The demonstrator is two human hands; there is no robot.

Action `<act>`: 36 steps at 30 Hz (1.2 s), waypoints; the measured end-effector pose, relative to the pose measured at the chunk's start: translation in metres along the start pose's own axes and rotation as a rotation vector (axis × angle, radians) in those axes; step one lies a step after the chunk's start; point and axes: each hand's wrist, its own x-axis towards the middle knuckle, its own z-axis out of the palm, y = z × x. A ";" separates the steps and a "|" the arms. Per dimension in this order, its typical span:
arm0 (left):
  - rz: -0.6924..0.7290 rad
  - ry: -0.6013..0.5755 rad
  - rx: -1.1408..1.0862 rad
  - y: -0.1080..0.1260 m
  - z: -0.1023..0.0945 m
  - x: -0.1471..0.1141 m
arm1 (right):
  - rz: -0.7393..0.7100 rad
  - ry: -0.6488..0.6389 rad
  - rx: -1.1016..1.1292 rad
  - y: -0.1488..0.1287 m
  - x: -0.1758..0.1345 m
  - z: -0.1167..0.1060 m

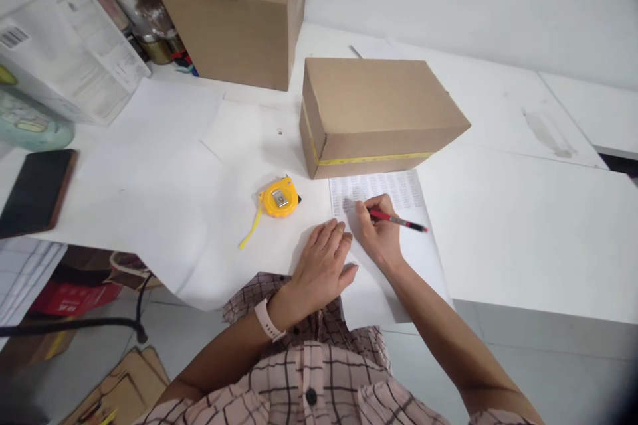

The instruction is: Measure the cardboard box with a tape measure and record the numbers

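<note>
My right hand (379,232) is closed around a red pen (399,220), with its tip hidden behind my fingers over a sheet of paper (419,265). Rows of small marks cover the upper part of that sheet. My left hand (323,259) lies flat on the sheet's left edge, fingers stretched out. Just beyond the paper sits a closed cardboard box (383,99) with yellow tape along its lower side. To the left of my hands lies a yellow tape measure (280,198) with a short yellow strap.
At the far left a dark phone (37,191) lies near the table edge, beside a white printed box (70,46). Large cardboard boxes (234,26) stand at the back. White sheets (149,159) cover the left side. A wall (473,6) rises behind the table.
</note>
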 end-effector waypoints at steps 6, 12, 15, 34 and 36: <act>-0.117 0.339 0.072 -0.021 -0.046 -0.004 | -0.302 -0.115 -0.510 0.029 -0.007 -0.060; -0.397 0.145 0.277 -0.069 -0.070 0.010 | -0.307 -0.190 -0.826 0.051 -0.012 -0.091; -0.499 0.117 0.180 -0.077 -0.073 0.017 | -0.325 -0.161 -0.779 0.043 -0.011 -0.097; -0.296 -0.072 -0.935 -0.012 -0.143 0.107 | 0.296 -0.383 0.700 -0.080 0.076 -0.113; -0.310 0.014 -0.933 -0.026 -0.157 0.120 | 0.247 -0.285 0.731 -0.075 0.112 -0.127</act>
